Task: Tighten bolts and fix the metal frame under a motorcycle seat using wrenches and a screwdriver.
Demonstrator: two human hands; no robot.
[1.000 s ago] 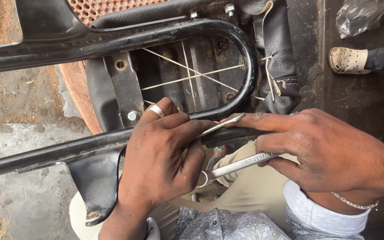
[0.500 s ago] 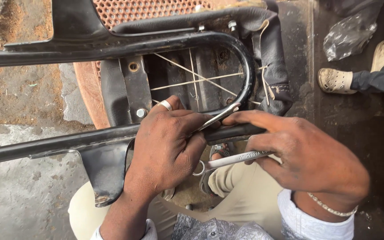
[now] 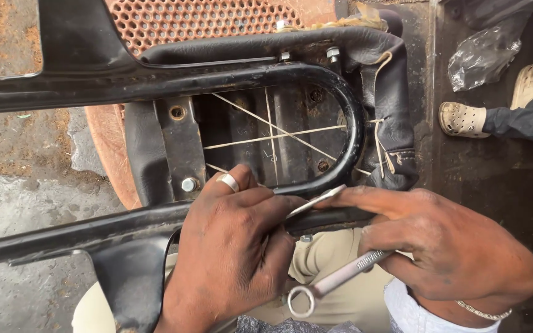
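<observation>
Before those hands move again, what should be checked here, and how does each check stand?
1. Left hand braced on the black metal frame: ok.
2. Right hand gripping the ring spanner: ok.
3. Second flat tool seated on a fastener: cannot tell, its tip is hidden by the fingers.
4. Bolt on the bracket present: ok.
5. Cords across the seat underside intact: ok.
6. Another person's foot apart from the work: ok.

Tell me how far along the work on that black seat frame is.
Done: cream cords already cross the black tubular metal frame. In hand: the left hand presses on the lower bar, and the right hand holds a silver ring spanner and a flat metal strip. Left: a silver bolt looks untouched.
</observation>
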